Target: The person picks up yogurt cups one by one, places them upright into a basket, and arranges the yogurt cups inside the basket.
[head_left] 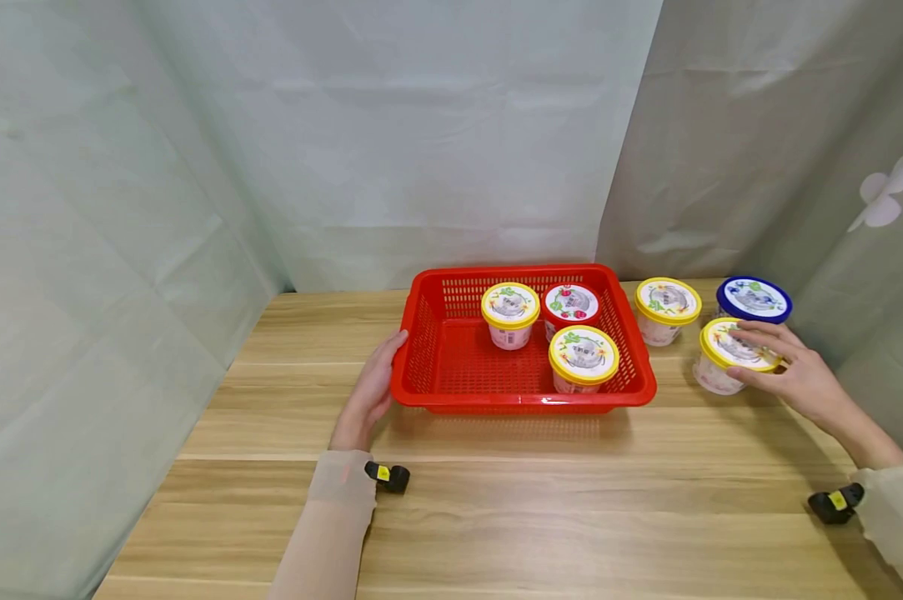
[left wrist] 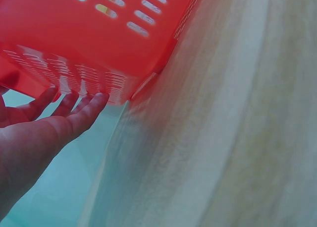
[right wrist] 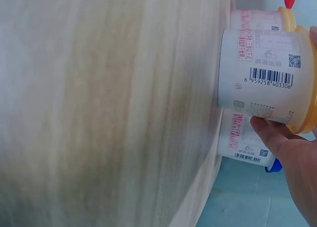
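Note:
In the head view my left hand (head_left: 372,383) is at the left end of a red plastic basket (head_left: 439,398). The left wrist view shows its fingers (left wrist: 91,110) stretched out, their tips against the slotted basket wall. My right hand (head_left: 804,379) grips a yellow-lidded food cup (head_left: 716,377) to the right of the basket, fingers across the lid and side. That cup (right wrist: 267,78) appears upright in the right wrist view, its barcode showing. Behind it are a blue-lidded cup (head_left: 754,298) and another yellow-lidded cup (head_left: 668,302).
Inside the basket, towards its right, stand two yellow-lidded cups, one at the back (head_left: 510,305) and one at the front (head_left: 584,354), with a red-lidded cup (head_left: 571,304) between. The wooden table (head_left: 496,517) meets pale curtains (head_left: 421,150) at the back and sides.

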`<state>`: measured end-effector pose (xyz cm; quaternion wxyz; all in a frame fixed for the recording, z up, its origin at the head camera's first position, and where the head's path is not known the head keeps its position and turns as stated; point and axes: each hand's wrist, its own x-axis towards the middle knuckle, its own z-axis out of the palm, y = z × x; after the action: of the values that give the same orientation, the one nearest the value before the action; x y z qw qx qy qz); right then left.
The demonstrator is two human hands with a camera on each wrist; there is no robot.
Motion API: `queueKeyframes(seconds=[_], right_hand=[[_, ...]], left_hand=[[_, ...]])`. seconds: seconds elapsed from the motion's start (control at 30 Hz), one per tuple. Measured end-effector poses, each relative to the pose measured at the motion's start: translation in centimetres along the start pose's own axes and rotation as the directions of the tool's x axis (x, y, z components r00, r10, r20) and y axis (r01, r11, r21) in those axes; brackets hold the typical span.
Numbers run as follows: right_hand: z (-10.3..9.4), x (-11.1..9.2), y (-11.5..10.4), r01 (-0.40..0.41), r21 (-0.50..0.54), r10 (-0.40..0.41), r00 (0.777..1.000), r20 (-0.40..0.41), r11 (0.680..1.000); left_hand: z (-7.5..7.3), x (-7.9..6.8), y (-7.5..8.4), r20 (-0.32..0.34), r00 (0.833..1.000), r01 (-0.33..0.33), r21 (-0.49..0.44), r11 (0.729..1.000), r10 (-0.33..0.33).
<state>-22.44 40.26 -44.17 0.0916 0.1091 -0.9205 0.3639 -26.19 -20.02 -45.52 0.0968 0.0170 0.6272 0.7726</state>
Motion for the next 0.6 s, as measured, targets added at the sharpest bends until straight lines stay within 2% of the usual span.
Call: queueKeyframes(seconds=[0.37,0.6], right_hand=[[0.20,-0.06,-0.05,0.017,-0.014,-0.018,0.999,-0.038,1.000],[0.15,-0.19,-0.41,-0.013,-0.015,0.012,0.999,-0.030,1.000]], left_hand=[[-0.18,-0.01,-0.07,0.014,1.000,-0.011,0.005,1.000,0.011],[-0.18,-0.03,-0.03,0.007,1.000,-0.005,0.008,1.000,0.005]])
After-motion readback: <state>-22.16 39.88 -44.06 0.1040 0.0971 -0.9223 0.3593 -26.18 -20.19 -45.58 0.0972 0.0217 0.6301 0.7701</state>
